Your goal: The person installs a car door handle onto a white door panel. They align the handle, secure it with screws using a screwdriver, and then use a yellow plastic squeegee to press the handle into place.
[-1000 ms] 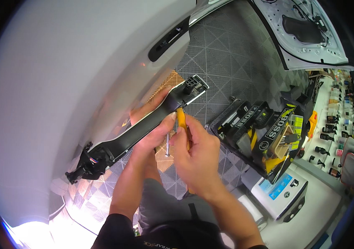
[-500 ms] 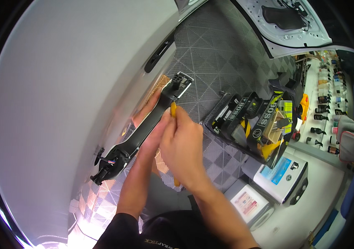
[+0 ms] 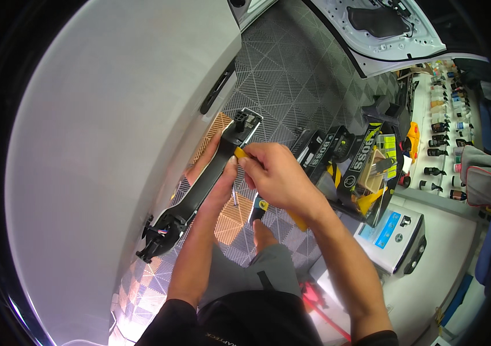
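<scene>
Left hand (image 3: 214, 176) grips 1 black door handle (image 3: 199, 190); right hand (image 3: 274, 173) pinches 1 yellow tool (image 3: 240, 153).

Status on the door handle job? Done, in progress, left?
Done: the black door handle assembly is off the white car door and held in the left hand.
In hand: the right hand presses a small yellow tool against the handle near its upper end.
Left: nothing is refitted; the door's handle recess is empty, and the open tool case sits on the floor.
</scene>
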{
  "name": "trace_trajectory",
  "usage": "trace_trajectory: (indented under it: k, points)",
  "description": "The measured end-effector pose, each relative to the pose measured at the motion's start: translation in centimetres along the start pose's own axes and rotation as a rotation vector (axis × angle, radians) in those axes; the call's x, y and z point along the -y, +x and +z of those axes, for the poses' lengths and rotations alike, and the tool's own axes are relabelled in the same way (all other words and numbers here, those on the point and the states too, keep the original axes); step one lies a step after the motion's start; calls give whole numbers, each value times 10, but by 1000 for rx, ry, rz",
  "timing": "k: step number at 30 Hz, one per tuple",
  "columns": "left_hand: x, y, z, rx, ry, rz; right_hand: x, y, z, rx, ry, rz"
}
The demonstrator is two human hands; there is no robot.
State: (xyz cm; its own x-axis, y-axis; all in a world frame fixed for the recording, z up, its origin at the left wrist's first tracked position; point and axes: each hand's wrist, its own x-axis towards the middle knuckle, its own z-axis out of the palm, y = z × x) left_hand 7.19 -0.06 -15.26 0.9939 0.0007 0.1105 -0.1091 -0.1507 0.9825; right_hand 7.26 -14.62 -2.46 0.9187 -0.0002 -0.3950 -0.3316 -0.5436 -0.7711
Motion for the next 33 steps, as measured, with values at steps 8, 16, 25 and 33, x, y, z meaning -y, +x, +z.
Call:
trace_trajectory:
  k: [8,16,25,33]
  points:
    - [0,7,9,-102,27,81,-17,2,3,-17,79,-144]
    - [-14,-3,6,-74,-165,-137,0,2,-17,246,880,409]
    - [-7,-1,6,-123,103,-102,39,-48,-22,218,997,550]
    - [4,0,6,-152,108,-11,33,-38,8,133,817,471]
